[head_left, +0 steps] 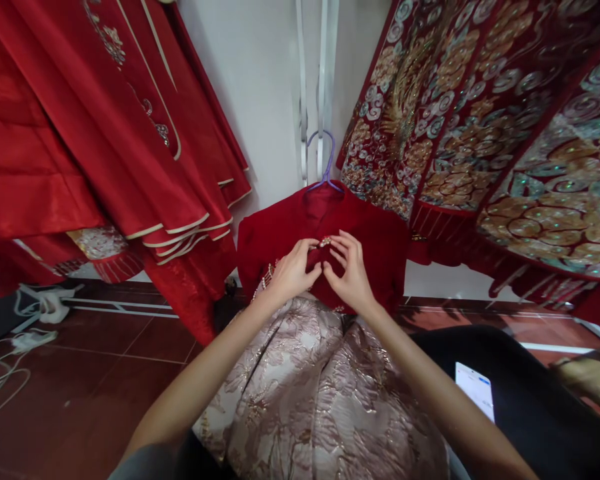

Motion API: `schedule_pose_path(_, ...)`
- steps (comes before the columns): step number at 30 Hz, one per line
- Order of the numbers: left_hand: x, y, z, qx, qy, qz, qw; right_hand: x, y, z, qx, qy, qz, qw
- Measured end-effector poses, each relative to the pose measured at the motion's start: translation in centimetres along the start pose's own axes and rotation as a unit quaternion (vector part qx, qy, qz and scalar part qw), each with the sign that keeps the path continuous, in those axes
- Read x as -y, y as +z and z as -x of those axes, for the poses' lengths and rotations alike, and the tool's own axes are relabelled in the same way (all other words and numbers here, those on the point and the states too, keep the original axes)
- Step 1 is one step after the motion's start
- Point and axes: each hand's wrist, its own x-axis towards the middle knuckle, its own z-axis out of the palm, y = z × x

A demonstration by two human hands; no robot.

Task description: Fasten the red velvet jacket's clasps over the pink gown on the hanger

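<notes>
A dark red garment with a stand-up collar hangs in front of me on a purple hanger. At its front opening is a small beaded fastening. My left hand pinches the fastening's left end between bent fingers. From the other side, the fingertips of my right hand close on its right end, thumb below. Both thumbs nearly meet over the cloth. Beaded fringe shows beside my left wrist. Below my hands a pale brocade cloth with a floral weave spreads over my lap.
Plain red garments with cream piping hang at the left, and heavily sequinned dark red ones at the right. A lit phone lies on a black surface. White cables and a power strip are on the tiled floor.
</notes>
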Motion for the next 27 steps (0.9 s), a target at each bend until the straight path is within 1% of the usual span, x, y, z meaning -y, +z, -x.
schedule_pose_path(2, 0.8, 0.8, 1.5, -0.008, -0.026, 0.042, 0.999, 0.0, 1.3, 2.1, -0.027, -0.010, 0.049, 0.998)
schedule_pose_path(3, 1.3, 1.2, 2.3, -0.007, -0.037, 0.052, 0.998, -0.2, 2.0, 3.1, -0.022, -0.019, 0.076, 0.997)
schedule_pose_path(6, 2.7, 1.7, 4.8, 0.007, -0.058, 0.030, 0.998, -1.4, 3.3, 5.9, 0.030, -0.044, 0.163, 0.985)
schedule_pose_path(7, 3.2, 1.7, 5.6, 0.017, -0.063, 0.015, 0.998, -2.0, 3.5, 6.6, 0.038, -0.043, 0.187, 0.981)
schedule_pose_path(8, 3.7, 1.7, 6.5, 0.031, -0.067, -0.002, 0.997, -2.6, 3.5, 7.1, 0.031, -0.034, 0.202, 0.978)
schedule_pose_path(10, 4.6, 1.6, 8.2, 0.069, -0.071, -0.041, 0.994, -3.7, 3.1, 7.6, -0.003, 0.004, 0.200, 0.980)
schedule_pose_path(12, 5.2, 1.4, 9.4, 0.096, -0.069, -0.078, 0.990, -4.4, 2.2, 7.4, -0.020, 0.049, 0.165, 0.985)
schedule_pose_path(13, 5.5, 1.2, 9.8, 0.099, -0.070, -0.092, 0.988, -4.5, 1.7, 7.1, -0.021, 0.075, 0.142, 0.987)
schedule_pose_path(15, 5.5, 1.1, 9.8, 0.083, -0.085, -0.104, 0.987, -4.3, 0.6, 6.2, -0.013, 0.129, 0.082, 0.988)
schedule_pose_path(17, 5.1, 1.1, 9.0, 0.061, -0.101, -0.086, 0.989, -3.6, -0.3, 5.1, 0.004, 0.177, 0.005, 0.984)
schedule_pose_path(19, 4.1, 1.3, 7.7, 0.038, -0.098, -0.038, 0.994, -2.6, -0.9, 4.2, 0.038, 0.193, -0.046, 0.979)
schedule_pose_path(20, 3.5, 1.6, 7.1, 0.023, -0.094, -0.007, 0.995, -2.1, -0.9, 4.0, 0.057, 0.187, -0.045, 0.980)
schedule_pose_path(22, 2.1, 2.4, 5.9, -0.008, -0.095, 0.048, 0.994, -1.4, -0.6, 4.1, 0.082, 0.147, 0.014, 0.986)
schedule_pose_path(24, 0.8, 3.5, 5.2, -0.019, -0.107, 0.082, 0.991, -1.4, 0.1, 4.8, 0.090, 0.087, 0.100, 0.987)
schedule_pose_path(26, -0.1, 4.5, 5.1, -0.002, -0.110, 0.096, 0.989, -2.0, 1.1, 5.8, 0.065, 0.056, 0.165, 0.983)
schedule_pose_path(27, -0.4, 5.0, 5.3, 0.013, -0.105, 0.097, 0.990, -2.4, 1.5, 6.3, 0.049, 0.060, 0.178, 0.981)
